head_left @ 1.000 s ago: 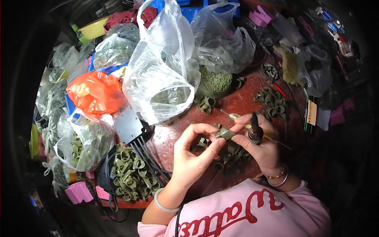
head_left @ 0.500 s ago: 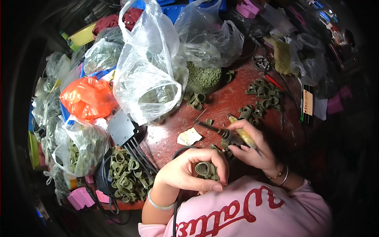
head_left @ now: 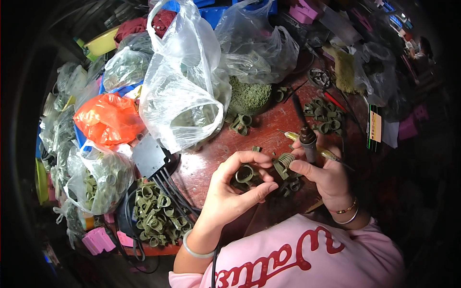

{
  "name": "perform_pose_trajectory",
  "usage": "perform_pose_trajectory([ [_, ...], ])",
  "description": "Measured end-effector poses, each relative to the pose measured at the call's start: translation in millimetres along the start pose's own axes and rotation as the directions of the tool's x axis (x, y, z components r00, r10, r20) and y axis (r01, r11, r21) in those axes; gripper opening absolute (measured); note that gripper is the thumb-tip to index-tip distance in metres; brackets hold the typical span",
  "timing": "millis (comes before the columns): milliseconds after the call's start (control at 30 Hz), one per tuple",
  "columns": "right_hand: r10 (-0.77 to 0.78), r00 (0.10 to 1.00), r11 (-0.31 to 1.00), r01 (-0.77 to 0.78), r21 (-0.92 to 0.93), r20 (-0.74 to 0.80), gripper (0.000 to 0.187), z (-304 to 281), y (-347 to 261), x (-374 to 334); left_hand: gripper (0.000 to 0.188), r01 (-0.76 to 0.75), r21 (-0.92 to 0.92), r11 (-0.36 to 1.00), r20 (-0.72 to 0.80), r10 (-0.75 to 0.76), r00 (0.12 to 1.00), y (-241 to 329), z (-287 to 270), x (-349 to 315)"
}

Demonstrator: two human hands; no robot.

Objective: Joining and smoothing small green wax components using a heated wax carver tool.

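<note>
My left hand [head_left: 235, 185] curls its fingers and thumb around an olive-green ring-shaped piece [head_left: 245, 174]. In my right hand [head_left: 321, 175] is a soldering iron [head_left: 308, 144] with a grey grip, a dark shaft and a thin tip pointing up and away. A thin yellow-handled tool [head_left: 330, 155] also passes through that hand, partly hidden by the fingers. Between both hands, against the right thumb, is a ribbed green ring piece [head_left: 284, 163]; which hand bears it I cannot tell. More green pieces [head_left: 289, 186] lie just below it.
A heap of green ring pieces [head_left: 156, 213] lies at the left near dark cables and a grey metal plate [head_left: 150, 156]. Clear plastic bags [head_left: 185, 91] and an orange bag [head_left: 108, 120] crowd the far left. More green pieces [head_left: 326, 113] and a round granular green block [head_left: 249, 95] sit farther back.
My right hand has turned, swinging the soldering iron's tip from leftward to up and away, and has come beside the green pieces. My left hand has moved slightly forward and tilted its ring piece.
</note>
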State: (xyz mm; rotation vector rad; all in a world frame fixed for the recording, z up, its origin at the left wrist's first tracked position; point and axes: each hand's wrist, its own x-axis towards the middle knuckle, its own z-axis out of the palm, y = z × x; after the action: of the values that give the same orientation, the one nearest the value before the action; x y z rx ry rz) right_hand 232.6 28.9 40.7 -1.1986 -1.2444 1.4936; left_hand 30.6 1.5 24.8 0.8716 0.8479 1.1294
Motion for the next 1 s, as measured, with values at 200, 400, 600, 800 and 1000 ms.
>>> perform_pose_trajectory([
  [200, 0.145, 0.989, 0.976, -0.141, 0.165, -0.012, 0.034, 10, -5, 1, 0.051, -0.085, 0.152, 0.985, 0.021, 0.083, 0.996, -3, -3, 1],
  [400, -0.071, 0.997, 0.997, 0.070, 0.033, 0.004, 0.035, 15, 6, 2, 0.050, -0.370, 0.437, 0.820, 0.112, 0.358, 0.927, -4, -7, 9],
  [600, -0.120, 0.992, 0.993, 0.120, -0.019, -0.026, 0.030, 17, 6, 4, 0.049, -0.450, 0.497, 0.742, 0.141, 0.442, 0.886, -7, -8, 11],
  [800, -0.123, 0.992, 0.991, 0.122, -0.054, -0.010, 0.028, 15, 4, 9, 0.046, -0.464, 0.501, 0.731, 0.190, 0.430, 0.883, -3, -6, 11],
  [1000, -0.190, 0.980, 0.974, 0.196, -0.115, 0.056, 0.028, 22, 2, 11, 0.035, -0.281, 0.381, 0.881, 0.137, 0.247, 0.959, -9, -12, 5],
])
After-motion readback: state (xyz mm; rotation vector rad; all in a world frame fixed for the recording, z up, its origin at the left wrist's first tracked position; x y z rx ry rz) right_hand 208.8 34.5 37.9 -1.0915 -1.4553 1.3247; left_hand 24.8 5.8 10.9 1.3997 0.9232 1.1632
